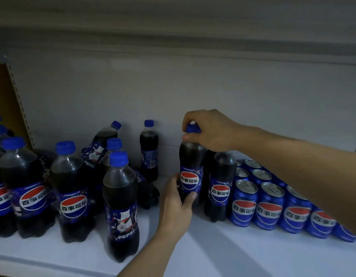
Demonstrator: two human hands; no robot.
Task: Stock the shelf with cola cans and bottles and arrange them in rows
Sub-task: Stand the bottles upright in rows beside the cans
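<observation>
Fingers of the right hand [211,130] pinch the cap [193,128]; the left hand [176,204] wraps the bottle [191,154]; best set it upright, label [190,181] forward, snug beside the next bottle [221,188].

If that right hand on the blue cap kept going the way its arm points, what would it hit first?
Beyond the held bottle it grips, the right hand would probably meet the lone upright bottle by the back wall; depth is unclear, so it might miss.
</observation>
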